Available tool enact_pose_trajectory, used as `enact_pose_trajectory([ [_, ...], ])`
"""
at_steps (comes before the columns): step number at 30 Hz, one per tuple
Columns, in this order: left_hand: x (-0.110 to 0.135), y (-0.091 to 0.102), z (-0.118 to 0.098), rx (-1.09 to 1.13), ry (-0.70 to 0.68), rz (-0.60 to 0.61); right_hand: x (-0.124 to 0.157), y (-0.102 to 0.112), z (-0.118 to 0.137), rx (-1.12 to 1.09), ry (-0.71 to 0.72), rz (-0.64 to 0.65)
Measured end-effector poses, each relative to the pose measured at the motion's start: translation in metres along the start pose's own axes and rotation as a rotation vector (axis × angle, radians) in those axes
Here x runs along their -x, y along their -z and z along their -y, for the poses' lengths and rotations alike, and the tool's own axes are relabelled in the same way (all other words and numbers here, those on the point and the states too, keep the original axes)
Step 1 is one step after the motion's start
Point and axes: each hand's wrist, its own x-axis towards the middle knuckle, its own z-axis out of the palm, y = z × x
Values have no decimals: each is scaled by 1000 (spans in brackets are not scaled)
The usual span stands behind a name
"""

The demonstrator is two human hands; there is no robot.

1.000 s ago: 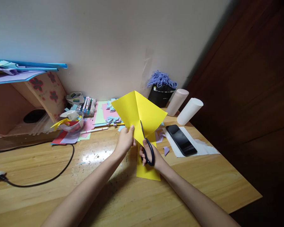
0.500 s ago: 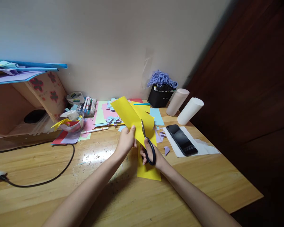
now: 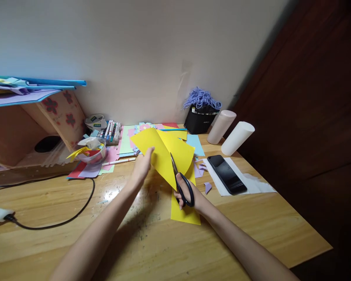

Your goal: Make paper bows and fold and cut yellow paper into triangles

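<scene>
A sheet of yellow paper is raised above the table, split by a cut running up from its lower edge. My left hand grips the sheet's left side, thumb on top, the other fingers mostly hidden. In my right hand are scissors with dark handles, their blades at the cut in the paper. Under that hand, another piece of yellow paper lies on the wooden table. Small purple paper scraps lie just right of the scissors.
A phone rests on white tissue at right, with two white cylinders behind. At the back stand a black pen case topped with purple yarn and, left, a plastic tub of scraps. A black cable curves across the left side.
My left hand has moved left along the paper, away from the scissors. The cut sheet has spread and flattened out, its two sides further apart. The view has shifted slightly.
</scene>
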Motion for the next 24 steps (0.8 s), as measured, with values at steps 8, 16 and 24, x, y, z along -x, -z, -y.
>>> enact_pose_trajectory([
  [8, -47, 79, 1, -7, 184, -170, 7, -1, -5, 22, -86, 165],
  [16, -56, 72, 28, -426, -24, -190, 17, -2, -6, 109, -182, 261],
  [24, -52, 56, 31, -841, -85, -174, 22, -4, -2, 183, -226, 297],
])
